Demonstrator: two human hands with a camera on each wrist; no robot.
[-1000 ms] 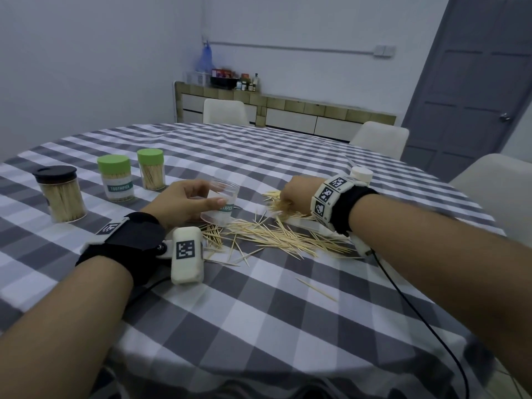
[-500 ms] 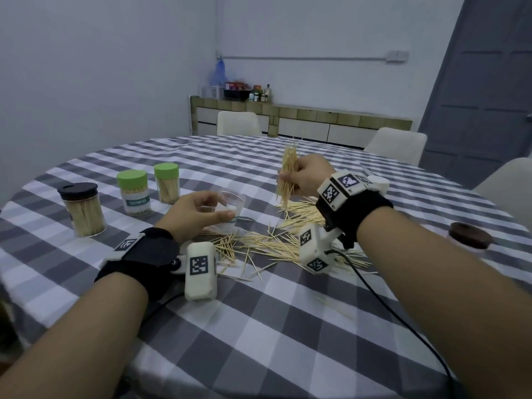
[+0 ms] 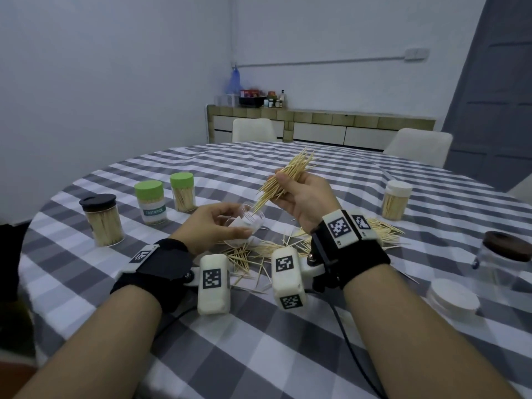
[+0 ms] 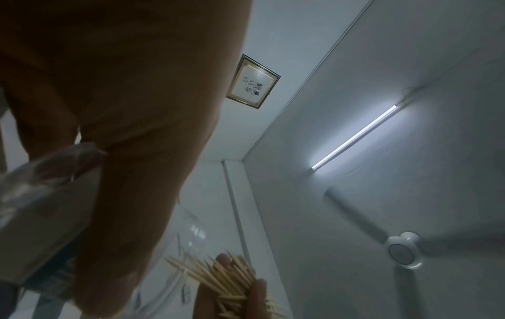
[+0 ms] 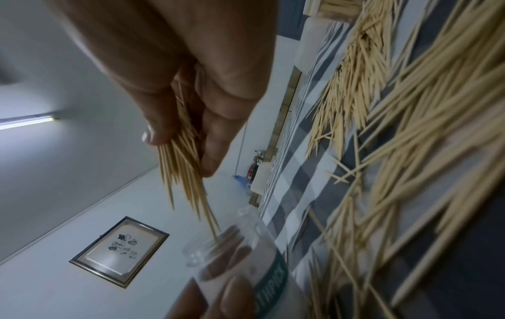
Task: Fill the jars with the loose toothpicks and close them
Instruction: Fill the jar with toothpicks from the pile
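Centrally, above the grey-and-white checked tablecloth: one open clear plastic jar with a white label, tilted, mouth toward the right, gripped round its body by the curled fingers and thumb of the left hand.

Right hand: raised beside the jar, thumb and fingers pinching a slanted bundle of pale wooden toothpicks; the lowest tips sit at the jar's mouth, and the right wrist view shows a few just inside the rim.

On the cloth below both hands: a scattered pile of loose toothpicks, spreading rightward.

Left side, upright and closed, all filled: one black-lidded jar; two green-lidded jars, standing side by side.

Right side: one white-capped filled jar; one clear jar with a dark brown lid near the edge; a flat white lid lying just in front of it.
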